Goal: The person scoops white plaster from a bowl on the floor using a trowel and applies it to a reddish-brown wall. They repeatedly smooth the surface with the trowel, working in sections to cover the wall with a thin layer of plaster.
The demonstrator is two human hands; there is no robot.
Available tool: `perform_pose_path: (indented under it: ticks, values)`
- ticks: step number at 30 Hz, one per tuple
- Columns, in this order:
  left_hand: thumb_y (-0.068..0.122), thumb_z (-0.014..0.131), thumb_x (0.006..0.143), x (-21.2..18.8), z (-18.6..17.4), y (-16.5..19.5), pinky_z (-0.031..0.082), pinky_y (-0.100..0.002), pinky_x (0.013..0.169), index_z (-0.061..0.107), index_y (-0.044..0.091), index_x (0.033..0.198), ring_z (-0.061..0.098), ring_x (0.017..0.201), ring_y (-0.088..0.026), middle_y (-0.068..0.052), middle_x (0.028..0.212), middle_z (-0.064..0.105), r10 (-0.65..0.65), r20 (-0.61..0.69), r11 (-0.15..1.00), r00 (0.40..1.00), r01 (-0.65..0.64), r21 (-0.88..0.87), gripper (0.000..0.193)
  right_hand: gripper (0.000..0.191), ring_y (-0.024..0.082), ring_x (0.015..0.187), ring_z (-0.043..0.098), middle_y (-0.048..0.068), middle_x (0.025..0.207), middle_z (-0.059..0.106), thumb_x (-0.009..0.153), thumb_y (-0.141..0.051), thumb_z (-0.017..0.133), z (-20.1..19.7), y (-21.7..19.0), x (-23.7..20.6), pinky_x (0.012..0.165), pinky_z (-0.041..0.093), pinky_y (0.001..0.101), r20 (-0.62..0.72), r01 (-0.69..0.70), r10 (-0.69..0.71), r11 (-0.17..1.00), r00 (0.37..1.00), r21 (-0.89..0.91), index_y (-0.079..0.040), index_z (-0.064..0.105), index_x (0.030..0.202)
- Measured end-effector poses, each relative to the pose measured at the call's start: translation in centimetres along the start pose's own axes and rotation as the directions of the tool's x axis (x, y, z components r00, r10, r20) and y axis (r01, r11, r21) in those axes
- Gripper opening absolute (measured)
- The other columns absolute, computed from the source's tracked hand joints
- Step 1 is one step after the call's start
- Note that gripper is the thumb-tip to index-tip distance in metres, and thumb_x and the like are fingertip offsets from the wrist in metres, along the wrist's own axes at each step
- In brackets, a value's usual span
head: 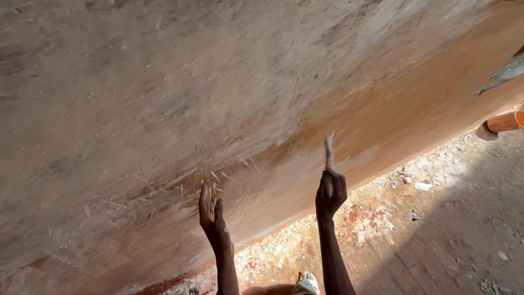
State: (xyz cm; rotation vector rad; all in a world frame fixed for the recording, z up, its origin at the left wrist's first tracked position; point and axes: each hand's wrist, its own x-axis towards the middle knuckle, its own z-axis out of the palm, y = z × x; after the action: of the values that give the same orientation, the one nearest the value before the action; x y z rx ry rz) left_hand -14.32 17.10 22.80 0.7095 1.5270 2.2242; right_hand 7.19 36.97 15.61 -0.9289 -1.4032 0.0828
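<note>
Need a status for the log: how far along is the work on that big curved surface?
Done: the upper surface looks pale and scraped. In hand: the right hand grips a blurred tool at the pale-orange boundary; the left hand lies flat beside it. Left: the orange-red lower band.

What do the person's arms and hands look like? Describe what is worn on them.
Both arms are bare up to the frame's lower edge: no sleeves, gloves, watch or rings show. The left hand and right hand sit on long, slim forearms. Motion blur hides finer detail.
</note>
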Motion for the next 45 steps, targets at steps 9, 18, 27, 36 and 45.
perform_pose_path:
  ticks: [9, 18, 27, 36, 45]
  values:
    - [0.006, 0.048, 0.097, -1.1, 7.4, 0.7, 0.025, -0.044, 0.128, 0.031, 0.005, 0.159, 0.026, 0.158, -0.025, -0.009, 0.168, 0.030, -0.177, -0.026, 0.950, 0.984, 0.164, -0.265, 0.064, 0.020, 0.024, 0.096, 0.073, 0.011, 0.106, 0.072, 0.090, 0.002, 0.074, 0.9, -5.3, -3.1, 0.079, 0.060, 0.0350, 0.444, -0.061, -0.097, 0.942, 0.891, 0.329, -0.006, 0.074, 0.108]
    - [0.001, 0.042, 0.098, -0.9, 14.2, 4.2, 0.023, -0.049, 0.126, 0.030, -0.003, 0.160, 0.027, 0.160, -0.030, -0.015, 0.171, 0.030, 0.144, -0.006, 0.938, 0.990, -0.139, -0.318, 0.063, 0.017, 0.020, 0.096, 0.074, 0.011, 0.105, 0.075, 0.093, 0.002, 0.077, 0.3, 5.0, 5.8, 0.079, 0.066, 0.0314, 0.206, 0.149, -0.218, 0.941, 0.954, 0.305, -0.005, 0.072, 0.108]
    - [0.033, 0.045, 0.111, 1.9, 18.7, 4.1, 0.031, -0.050, 0.128, 0.050, 0.012, 0.154, 0.038, 0.157, -0.031, -0.011, 0.166, 0.043, 0.346, 0.355, 0.887, 0.868, -0.426, 0.177, 0.048, 0.008, 0.021, 0.088, 0.073, 0.015, 0.107, 0.073, 0.106, 0.004, 0.066, -1.1, 12.2, 15.6, 0.070, 0.063, 0.0323, -0.196, 0.033, 0.035, 0.943, 0.980, 0.330, 0.002, 0.069, 0.113]
    - [0.036, 0.046, 0.114, 2.5, 23.0, 5.8, 0.044, -0.049, 0.124, 0.061, 0.011, 0.146, 0.052, 0.151, -0.030, -0.012, 0.161, 0.053, 0.435, 0.283, 0.820, 0.855, -0.506, 0.267, 0.043, 0.019, 0.021, 0.089, 0.076, 0.009, 0.098, 0.078, 0.086, -0.006, 0.082, 4.1, 8.8, 5.8, 0.066, 0.064, 0.0286, 0.332, 0.245, -0.527, 0.751, 0.782, 0.613, -0.010, 0.075, 0.104]
    - [0.018, 0.051, 0.111, 2.4, 22.3, 7.9, 0.054, -0.042, 0.113, 0.064, 0.010, 0.140, 0.067, 0.134, -0.026, -0.012, 0.141, 0.070, 0.444, 0.297, 0.756, 0.845, -0.531, 0.383, 0.033, 0.013, 0.020, 0.082, 0.070, 0.010, 0.088, 0.074, 0.109, -0.011, 0.070, 0.0, 18.7, 20.8, 0.077, 0.058, 0.0377, -0.049, 0.262, -0.263, 0.897, 0.964, 0.355, 0.000, 0.071, 0.102]
